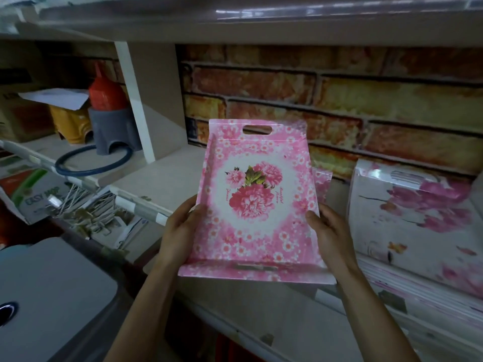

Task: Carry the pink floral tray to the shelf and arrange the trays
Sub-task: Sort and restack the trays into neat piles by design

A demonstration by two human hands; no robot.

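Observation:
The pink floral tray (254, 199) is held tilted up over the shelf (167, 178), its handle slot at the top. My left hand (180, 228) grips its left edge, thumb on the face. My right hand (330, 231) grips the right edge. Behind the tray's right side a second pink tray (322, 184) shows only a strip. To the right, white trays with purple flowers (415, 212) lean in a stack against the brick-pattern wall.
A white divider (136, 100) separates a left bay holding a red and grey item (109, 113), a yellow container (70, 124) and a blue ring (91, 165). A grey box (52, 291) sits low left. Another shelf board (235, 24) hangs overhead.

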